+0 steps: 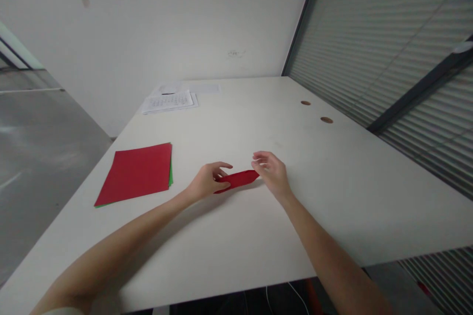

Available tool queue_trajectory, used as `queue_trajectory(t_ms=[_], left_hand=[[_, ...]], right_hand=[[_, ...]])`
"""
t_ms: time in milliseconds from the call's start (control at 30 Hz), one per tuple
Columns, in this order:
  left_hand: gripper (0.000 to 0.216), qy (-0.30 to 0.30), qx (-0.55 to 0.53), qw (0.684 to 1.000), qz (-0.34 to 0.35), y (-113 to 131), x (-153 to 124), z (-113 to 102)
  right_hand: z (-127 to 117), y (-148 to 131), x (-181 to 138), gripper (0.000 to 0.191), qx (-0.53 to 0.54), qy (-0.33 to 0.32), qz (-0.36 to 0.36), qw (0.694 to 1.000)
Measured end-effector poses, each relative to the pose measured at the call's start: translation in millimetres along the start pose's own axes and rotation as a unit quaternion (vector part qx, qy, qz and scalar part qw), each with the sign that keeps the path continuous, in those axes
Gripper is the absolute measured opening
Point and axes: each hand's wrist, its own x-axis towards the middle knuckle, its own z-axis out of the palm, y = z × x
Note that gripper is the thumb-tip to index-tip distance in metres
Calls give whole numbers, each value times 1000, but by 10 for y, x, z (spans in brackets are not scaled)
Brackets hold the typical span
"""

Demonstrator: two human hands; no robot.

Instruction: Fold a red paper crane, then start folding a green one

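Observation:
A narrow folded strip of red paper (242,178) lies slantwise just above the white table, its right end coming to a point. My left hand (210,180) grips its left end, thumb on the front face and some fingers behind, while the index finger stretches out above. At the pointed right end is my right hand (271,171), its fingers loosely curled and apart from the thumb, close to the tip. Whether it touches the paper is hard to see. To the left lies a stack of red sheets (138,171), with green paper (171,175) showing beneath.
White table (236,123) stretches back to the wall. Printed papers (170,101) lie at its far left. Two round holes (326,120) sit near the right edge, beside a window with blinds (369,49). Cables (295,295) hang below the front edge.

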Motion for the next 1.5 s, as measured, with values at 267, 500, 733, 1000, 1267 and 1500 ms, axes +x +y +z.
queue_trajectory(t_ms=[267, 500, 733, 1000, 1267, 1500], left_hand=[[26, 6, 141, 981, 134, 142, -93, 34], [73, 294, -21, 939, 177, 251, -68, 13], [48, 11, -291, 955, -47, 194, -11, 100], [32, 74, -294, 951, -63, 124, -14, 123], [32, 74, -287, 953, -62, 106, -20, 148], [34, 72, -288, 953, -69, 118, -29, 163]], right_hand=[[32, -6, -82, 10, -177, -233, -145, 945], [78, -6, -63, 22, 46, -97, 57, 993], [248, -23, -149, 36, 221, -144, 193, 945], [315, 37, -194, 35, 215, -164, 205, 941], [312, 44, -178, 38, 168, -153, 165, 960], [324, -3, -187, 38, 181, -156, 166, 957]])
